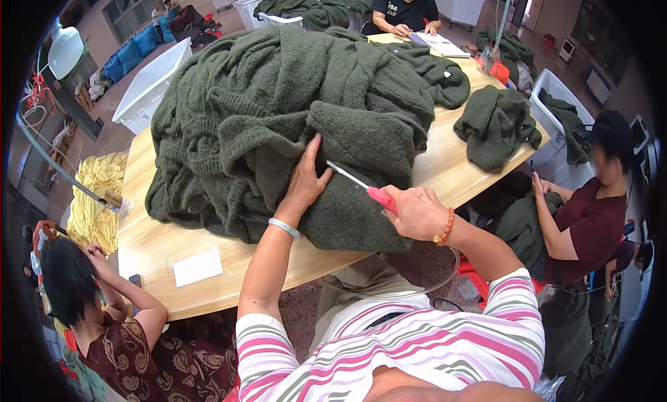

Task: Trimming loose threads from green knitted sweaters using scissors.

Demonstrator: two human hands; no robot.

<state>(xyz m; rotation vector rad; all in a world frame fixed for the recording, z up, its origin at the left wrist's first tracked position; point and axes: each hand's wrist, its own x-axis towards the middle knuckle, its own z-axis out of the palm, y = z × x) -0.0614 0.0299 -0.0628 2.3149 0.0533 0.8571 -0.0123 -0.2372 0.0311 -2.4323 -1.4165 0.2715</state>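
Observation:
A big heap of dark green knitted garments [278, 89] covers the middle of the wooden table. My left hand [306, 176] rests on the near side of the heap, its thumb apart from its outstretched fingers and some fingertips hidden in the folds. In my right hand [420, 214] is a slim tool with a red handle and a narrow metal shaft [347, 174]; its exact kind is not clear. The metal tip points left, close to my left thumb, over a garment panel [354, 211] that hangs at the table's near edge.
On the wooden table [445, 169] lie a white paper [197, 266] and a separate green garment [497, 127]. People sit at left, right and far side. White bins [149, 89] stand around, with yellow fabric [97, 193] at left. A hose [62, 162] curves by the left edge.

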